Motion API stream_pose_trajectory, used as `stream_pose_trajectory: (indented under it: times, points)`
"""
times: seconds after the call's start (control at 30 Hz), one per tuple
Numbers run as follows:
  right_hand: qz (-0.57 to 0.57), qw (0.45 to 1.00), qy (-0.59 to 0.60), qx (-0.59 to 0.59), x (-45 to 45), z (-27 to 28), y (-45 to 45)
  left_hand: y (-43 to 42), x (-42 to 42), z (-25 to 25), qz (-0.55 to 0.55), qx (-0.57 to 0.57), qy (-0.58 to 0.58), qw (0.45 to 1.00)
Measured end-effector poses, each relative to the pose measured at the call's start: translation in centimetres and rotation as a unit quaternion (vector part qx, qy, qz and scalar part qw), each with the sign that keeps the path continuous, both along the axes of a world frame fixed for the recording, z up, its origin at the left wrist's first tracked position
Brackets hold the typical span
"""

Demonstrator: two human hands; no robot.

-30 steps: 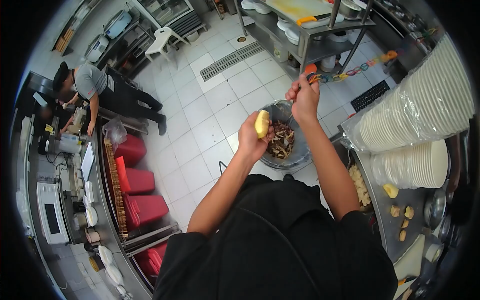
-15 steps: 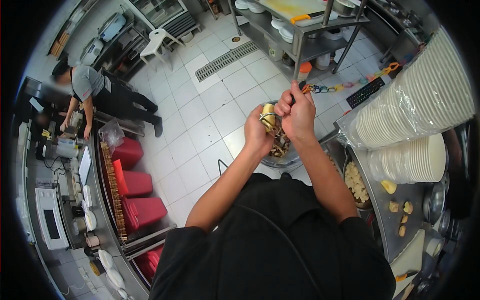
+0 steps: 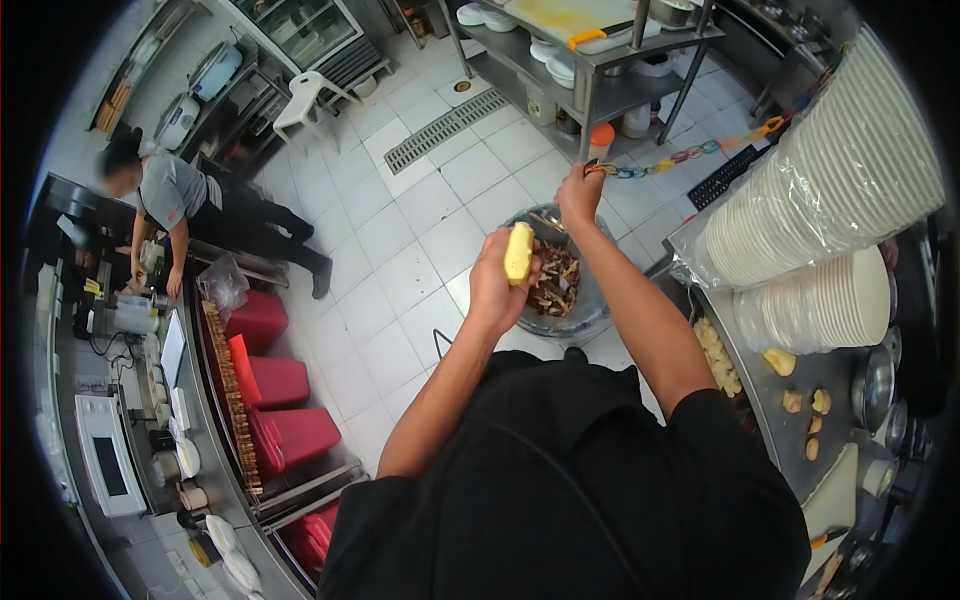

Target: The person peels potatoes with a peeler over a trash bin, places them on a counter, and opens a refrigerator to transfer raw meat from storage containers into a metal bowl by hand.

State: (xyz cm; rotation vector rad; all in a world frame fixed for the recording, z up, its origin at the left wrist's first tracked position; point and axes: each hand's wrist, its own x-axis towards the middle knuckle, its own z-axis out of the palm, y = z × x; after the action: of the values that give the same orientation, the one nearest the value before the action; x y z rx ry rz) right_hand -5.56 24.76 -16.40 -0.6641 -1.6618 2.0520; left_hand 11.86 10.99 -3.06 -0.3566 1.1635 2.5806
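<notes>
My left hand [image 3: 496, 280] is closed round a peeled yellow potato [image 3: 519, 252], which stands up from the fingers. My right hand [image 3: 579, 196] is wrapped round the dark handle of a peeler, mostly hidden by the fingers, and is apart from the potato. From the top of that grip a colourful linked chain [image 3: 687, 153] runs off to the right. Below both hands, a lined bin [image 3: 592, 318] on the floor contains a heap of peelings [image 3: 553, 285].
On the right counter [image 3: 765, 425] stand wrapped stacks of white containers [image 3: 815, 190], near several potato pieces [image 3: 792, 401] and a container of pale chunks [image 3: 716, 358]. A co-worker [image 3: 180, 195] bends over the left counter, above red bins [image 3: 290, 435]. Ahead is a metal shelf rack [image 3: 600, 65].
My right hand has drawn the peeler off the potato and moved slightly forward, away from my left hand. My left hand has shifted left and lower, still holding the potato.
</notes>
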Motion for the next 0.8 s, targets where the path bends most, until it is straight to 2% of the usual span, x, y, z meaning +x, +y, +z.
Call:
stream_pose_trajectory:
  times: [0.07,0.17,0.23,0.33,0.4,0.53,0.8]
  points:
    - [0.001,0.997,-0.011,0.081,0.4,0.5,0.1,-0.7,-0.7,-0.4,0.006,0.024,-0.038,0.999]
    - [0.045,0.997,0.039,0.057,2.6,3.8,0.2,-1.2,-1.3,-1.1,0.015,0.047,-0.087,0.995]
    - [0.086,0.991,0.084,-0.052,4.4,7.7,0.4,-0.8,-1.7,-0.8,0.018,0.042,-0.125,0.991]
    - [0.137,0.945,0.119,-0.271,9.5,15.1,-0.3,-0.6,-2.2,-1.2,0.002,0.025,-0.114,0.993]
    - [0.152,0.927,0.118,-0.322,11.8,17.3,-0.8,0.4,-2.6,-1.2,0.028,0.050,-0.123,0.991]
    - [0.163,0.908,0.115,-0.369,13.5,18.6,-1.1,1.7,-3.1,-1.7,0.004,0.086,-0.113,0.990]
    - [0.150,0.912,0.101,-0.369,13.6,18.3,-0.7,2.7,-2.9,-1.6,0.005,0.080,-0.109,0.991]
